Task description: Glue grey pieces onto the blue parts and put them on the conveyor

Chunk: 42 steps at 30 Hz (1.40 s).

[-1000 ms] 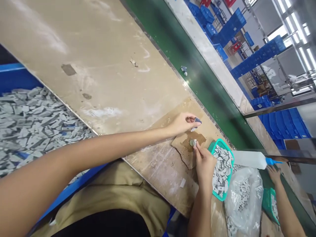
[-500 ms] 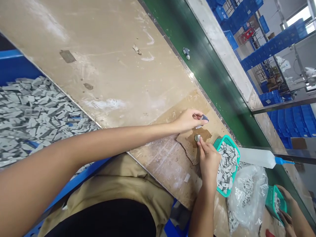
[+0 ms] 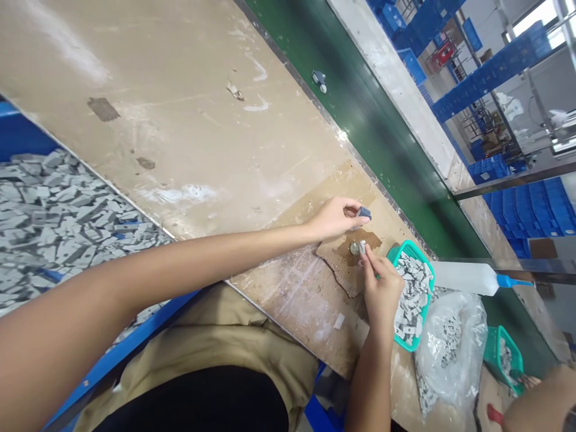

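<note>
Now more of the round disc [image 3: 354,248] on the cardboard [image 3: 339,269] shows than before, beside the small white piece [image 3: 362,245] in the narrowly pinched fingers of the right hand [image 3: 382,288]. The left hand [image 3: 335,218], over the cardboard's far side, pinches a blue-grey part [image 3: 363,213].

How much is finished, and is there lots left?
One piece lying on the green belt looks done. The left hand holds a dark part, the right hand a white bit over the cardboard. The basket and bin hold heaps more, so lots seems left.
</note>
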Motion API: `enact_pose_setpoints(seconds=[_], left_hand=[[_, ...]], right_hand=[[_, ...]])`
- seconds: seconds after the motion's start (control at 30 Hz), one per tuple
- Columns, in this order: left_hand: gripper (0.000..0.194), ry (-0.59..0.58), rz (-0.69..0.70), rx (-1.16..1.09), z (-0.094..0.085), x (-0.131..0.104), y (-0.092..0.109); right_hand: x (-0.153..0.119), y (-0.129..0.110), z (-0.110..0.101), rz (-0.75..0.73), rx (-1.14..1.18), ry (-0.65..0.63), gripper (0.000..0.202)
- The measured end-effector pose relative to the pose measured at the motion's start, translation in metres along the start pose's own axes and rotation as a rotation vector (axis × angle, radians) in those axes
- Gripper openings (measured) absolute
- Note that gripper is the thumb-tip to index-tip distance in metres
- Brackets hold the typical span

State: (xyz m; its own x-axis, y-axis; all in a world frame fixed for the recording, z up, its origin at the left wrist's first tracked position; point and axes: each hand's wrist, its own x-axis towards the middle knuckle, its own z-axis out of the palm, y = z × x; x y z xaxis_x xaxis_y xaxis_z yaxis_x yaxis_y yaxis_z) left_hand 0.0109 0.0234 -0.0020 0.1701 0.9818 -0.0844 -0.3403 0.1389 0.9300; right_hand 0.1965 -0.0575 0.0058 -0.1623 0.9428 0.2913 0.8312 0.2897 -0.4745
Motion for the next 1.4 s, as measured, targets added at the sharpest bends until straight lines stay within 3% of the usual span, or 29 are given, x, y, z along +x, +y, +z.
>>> enact_pose_setpoints(seconds=[0.17, 0.27, 0.47, 0.8, 1.03, 1.4], left_hand=[[0.019, -0.135, -0.034, -0.056, 0.003, 0.001, -0.008], [0.02, -0.262, -0.039, -0.046, 0.006, -0.003, -0.013], [0.023, -0.457, -0.08, -0.049, 0.007, -0.012, -0.015], [0.021, -0.435, -0.072, -0.028, 0.01, -0.019, -0.016], [0.022, -0.389, 0.019, 0.102, 0.011, -0.025, -0.022], [0.025, -0.286, -0.014, 0.075, 0.017, -0.036, -0.015]], right_hand=[[-0.001, -0.006, -0.006, 0.072, 0.219, 0.233, 0.028], [-0.001, -0.007, -0.008, -0.005, 0.274, 0.349, 0.023], [-0.002, -0.006, -0.007, -0.115, 0.269, 0.368, 0.025], [-0.003, -0.009, -0.008, -0.207, 0.183, 0.271, 0.042], [-0.004, -0.01, -0.007, -0.158, 0.135, 0.233, 0.046], [-0.004, -0.018, -0.005, -0.178, 0.164, 0.232, 0.054]])
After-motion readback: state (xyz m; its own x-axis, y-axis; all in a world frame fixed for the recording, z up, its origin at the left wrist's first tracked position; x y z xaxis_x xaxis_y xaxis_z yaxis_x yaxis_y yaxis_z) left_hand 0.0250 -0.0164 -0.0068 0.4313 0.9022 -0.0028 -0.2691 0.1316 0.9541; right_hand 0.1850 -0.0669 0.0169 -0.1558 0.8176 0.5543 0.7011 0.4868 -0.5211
